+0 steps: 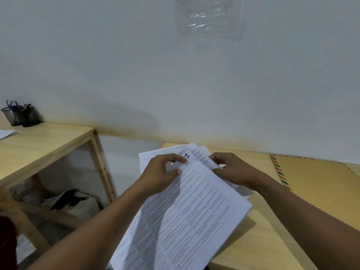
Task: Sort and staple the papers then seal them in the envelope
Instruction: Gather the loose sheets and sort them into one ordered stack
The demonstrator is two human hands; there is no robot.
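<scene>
A stack of printed white papers [187,217] is held tilted over the wooden table [259,238], its top sheet marked with a blue "1" near the upper edge. My left hand [162,172] pinches the top sheet's upper edge between thumb and fingers. At the upper right corner of the stack, my right hand [231,170] grips the sheets and bends back a corner. Another sheet [153,155] lies behind the stack. A large brown envelope [319,186] with a striped border lies flat at the right. No stapler is visible.
A second wooden table [44,143] stands to the left, carrying a mesh pen holder [13,115] and a sheet at its edge. On a shelf under it lies a dark object [68,199]. A white wall runs behind both tables.
</scene>
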